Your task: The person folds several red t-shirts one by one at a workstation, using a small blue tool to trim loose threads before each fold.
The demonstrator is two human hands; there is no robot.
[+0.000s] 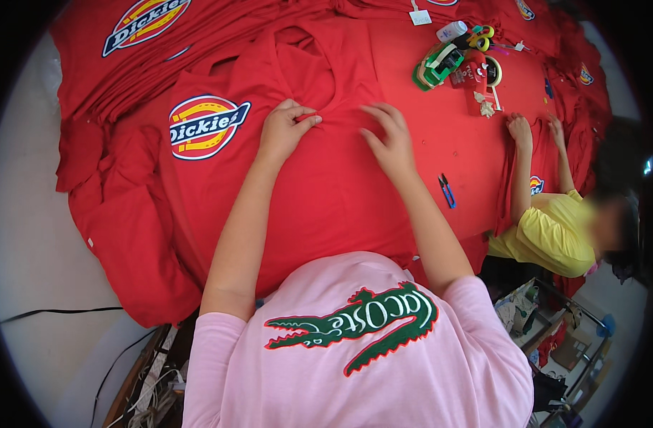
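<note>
In front of me a red shirt (pixel 326 192) lies spread out, a round printed logo patch on its left part. My left hand (pixel 285 130) is at the lower edge of the neckline, thumb and forefinger pinched together on the shirt's fabric. To the right of it, my right hand (pixel 390 139) is over the shirt with its fingers apart and nothing visible in them. Thread snips (pixel 447 191) with blue handles lie on the red surface, right of my right forearm.
A green tape dispenser (pixel 433 69), a red tape dispenser (pixel 474 85) and a white bottle (pixel 451 31) stand at the back right. Piled red shirts (pixel 98 78) cover the left and back. At the right, a co-worker in yellow (pixel 551 232) handles another red garment.
</note>
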